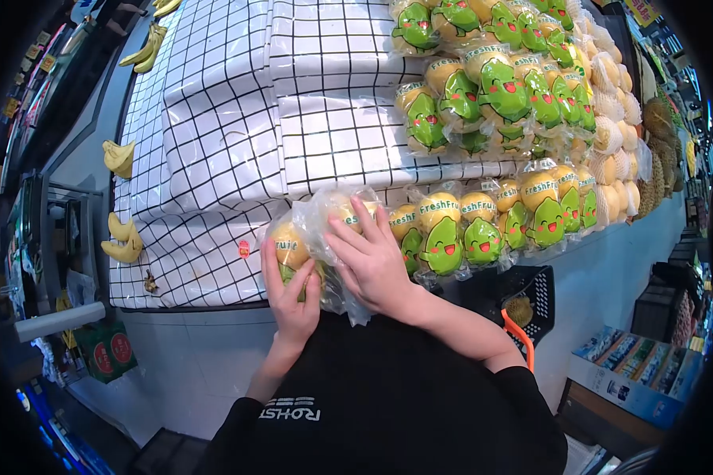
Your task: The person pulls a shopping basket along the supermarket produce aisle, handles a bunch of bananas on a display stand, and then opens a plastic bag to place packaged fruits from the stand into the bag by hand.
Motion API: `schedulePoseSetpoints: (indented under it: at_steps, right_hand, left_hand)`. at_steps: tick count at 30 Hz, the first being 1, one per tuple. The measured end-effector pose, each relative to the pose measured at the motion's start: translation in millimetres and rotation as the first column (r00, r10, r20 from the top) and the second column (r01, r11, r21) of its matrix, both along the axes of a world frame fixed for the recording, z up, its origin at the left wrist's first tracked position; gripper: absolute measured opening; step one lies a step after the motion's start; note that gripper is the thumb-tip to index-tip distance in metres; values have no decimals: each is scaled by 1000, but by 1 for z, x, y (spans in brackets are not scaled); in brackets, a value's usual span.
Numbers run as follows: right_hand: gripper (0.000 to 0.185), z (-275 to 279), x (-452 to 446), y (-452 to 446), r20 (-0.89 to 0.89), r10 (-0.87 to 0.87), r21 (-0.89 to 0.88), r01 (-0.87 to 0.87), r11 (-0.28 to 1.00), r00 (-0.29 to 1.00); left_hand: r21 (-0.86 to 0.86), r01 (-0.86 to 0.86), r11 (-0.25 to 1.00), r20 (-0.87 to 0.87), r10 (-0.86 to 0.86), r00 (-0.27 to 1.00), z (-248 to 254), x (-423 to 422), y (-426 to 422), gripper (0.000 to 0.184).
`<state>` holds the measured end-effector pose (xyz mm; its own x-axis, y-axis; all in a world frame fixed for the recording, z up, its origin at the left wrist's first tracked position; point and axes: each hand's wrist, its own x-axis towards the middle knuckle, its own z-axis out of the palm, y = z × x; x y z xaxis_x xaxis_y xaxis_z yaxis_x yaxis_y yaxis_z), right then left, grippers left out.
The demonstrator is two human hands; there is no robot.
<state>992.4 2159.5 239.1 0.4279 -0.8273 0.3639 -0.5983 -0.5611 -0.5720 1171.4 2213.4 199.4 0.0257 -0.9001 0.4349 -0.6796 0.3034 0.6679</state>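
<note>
My left hand (291, 298) is wrapped round a bagged yellow fruit (287, 244) at the front edge of the display, thumb and fingers on its clear plastic. Part of the word "Fruit" and a bit of green print show on that bag. Just to the right, my right hand (370, 257) curves over a second bagged fruit (342, 207), its fingers pressed on the top and side. The two bags touch, and loose crinkled plastic (360, 309) hangs below them. Beside my right hand starts a row of FreshFruit bags (440, 233) with green smiling cartoon figures.
A checked cloth (214, 134) covers the stepped display. More bagged fruit (499, 87) stands in rows at the back right, beside fruit in foam nets (608, 138). Bananas (122, 240) lie along the left edge. A black basket (540, 297) with an orange handle (520, 339) is at my right.
</note>
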Motion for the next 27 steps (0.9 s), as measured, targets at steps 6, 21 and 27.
schedulePoseSetpoints:
  at_steps: [6,21,27]
  right_hand:
    - [37,-13,0,-6,94,-60,-46,64,997,994]
    - [36,-20,-9,11,198,-75,-20,80,997,977]
    - [27,-8,-6,6,485,-105,123,51,991,868]
  left_hand:
    - [10,-10,1000,9,10,1000,8,-5,-11,28]
    - [-9,116,993,7,-116,993,40,-3,-10,35]
    - [30,296,955,167,-297,940,46,-14,-21,43]
